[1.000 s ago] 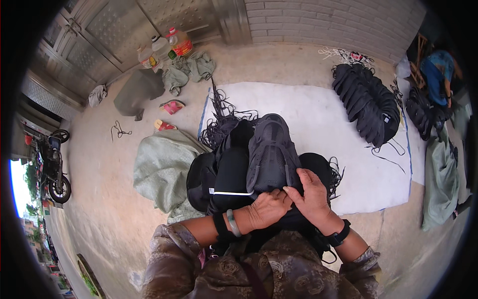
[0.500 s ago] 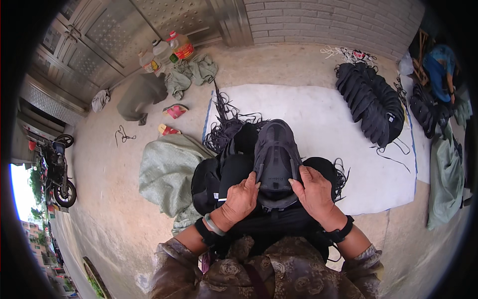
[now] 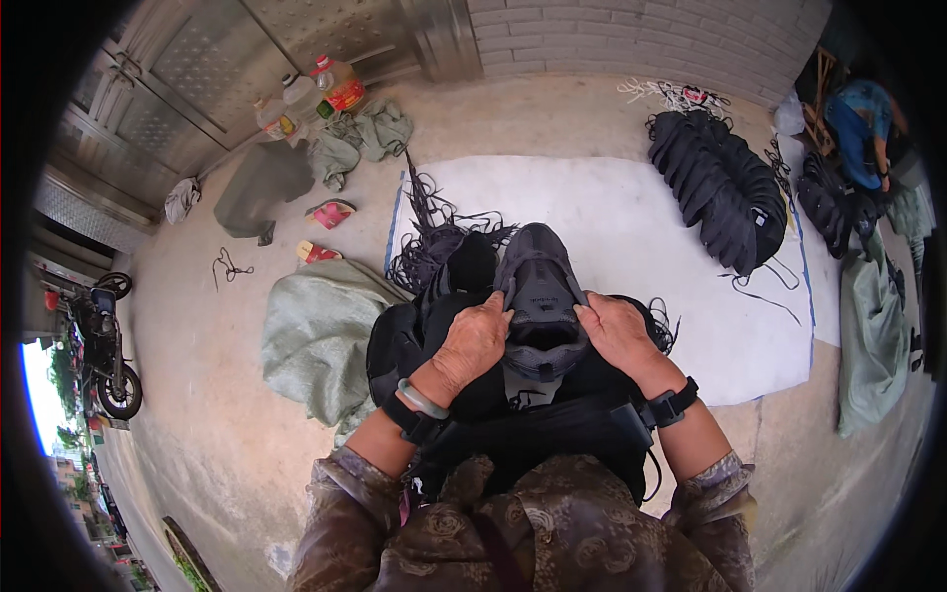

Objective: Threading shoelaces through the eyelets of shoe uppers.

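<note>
Between my hands is a dark grey shoe upper (image 3: 539, 281), its toe pointing away from me and its ankle opening facing up. My left hand (image 3: 473, 343) pinches the left edge of the opening with thumb and fingers. On the opposite edge, my right hand (image 3: 621, 331) grips the same way. No lace shows in the upper. More black uppers (image 3: 393, 363) lie over my lap, partly hidden by my hands and arms. Just beyond them, to the left, a tangle of dark laces (image 3: 434, 255) spreads onto the white sheet (image 3: 582, 187).
Nested black uppers (image 3: 715, 192) form a long curved pile on the sheet's right. A green woven sack (image 3: 321, 331) lies at left, near red slippers (image 3: 330, 212). Plastic bottles (image 3: 338, 87) stand by the metal doors. Another person (image 3: 860, 128) bends at far right.
The shoe upper has tilted and come slightly nearer, so its dark ankle opening shows more. Both hands keep hold of its edges. The whole view has shifted a little.
</note>
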Demonstrator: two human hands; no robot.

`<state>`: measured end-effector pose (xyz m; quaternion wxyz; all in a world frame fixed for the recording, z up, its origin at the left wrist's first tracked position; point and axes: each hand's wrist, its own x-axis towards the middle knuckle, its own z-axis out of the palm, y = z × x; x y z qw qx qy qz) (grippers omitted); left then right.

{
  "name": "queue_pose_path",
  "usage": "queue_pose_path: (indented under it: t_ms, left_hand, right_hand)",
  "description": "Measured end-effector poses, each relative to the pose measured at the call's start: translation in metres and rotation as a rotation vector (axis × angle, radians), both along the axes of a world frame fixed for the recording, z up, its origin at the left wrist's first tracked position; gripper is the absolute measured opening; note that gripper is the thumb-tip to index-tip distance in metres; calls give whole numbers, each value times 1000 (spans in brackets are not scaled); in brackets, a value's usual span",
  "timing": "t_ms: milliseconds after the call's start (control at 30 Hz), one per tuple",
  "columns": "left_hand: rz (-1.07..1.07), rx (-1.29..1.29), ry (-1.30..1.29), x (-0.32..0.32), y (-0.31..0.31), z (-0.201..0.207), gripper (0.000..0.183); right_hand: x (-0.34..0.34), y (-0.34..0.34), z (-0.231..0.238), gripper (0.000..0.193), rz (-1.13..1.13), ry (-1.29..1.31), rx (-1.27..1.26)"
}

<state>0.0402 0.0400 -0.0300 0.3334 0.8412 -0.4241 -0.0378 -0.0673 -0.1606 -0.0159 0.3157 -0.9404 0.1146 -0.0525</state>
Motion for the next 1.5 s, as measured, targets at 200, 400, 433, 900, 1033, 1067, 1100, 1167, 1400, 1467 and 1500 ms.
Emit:
queue_pose_path:
  t_ms: [200,400,433,900,1033,1067,1100,1167,1400,1467,1500]
  left_hand:
    - [-50,134,27,-12,6,-3,35]
    - [-110,247,74,-17,4,-4,44]
    - [-132,277,68,-18,4,-4,46]
    - [-243,391,-181,-35,10,-9,53]
    - [-255,372,-170,-36,16,-1,51]
    - [-235,389,-173,-36,13,6,47]
    - [-222,392,-173,-38,5,13,44]
    - [-223,307,-259,-42,0,34,30]
    - [-305,98,-296,-56,-2,48,15]
    - [-338,110,-203,-56,-5,41,19]
    - [-327,55,-191,-57,-8,41,14]
  right_hand:
    - [-15,-6,-8,22,148,208,-100]
    - [-21,8,-8,20,246,205,-329]
    - [-19,8,-12,21,249,185,-371]
    - [-39,18,-15,27,255,16,-451]
    - [-65,19,-5,9,127,-90,-248]
    - [-72,19,-2,9,191,-71,-239]
    - [-80,18,4,8,248,-42,-241]
    - [-83,28,5,10,314,-11,-297]
    - [-72,47,-17,6,473,138,-355]
    - [-74,44,-20,7,472,181,-346]
    - [-76,43,-19,6,436,164,-283]
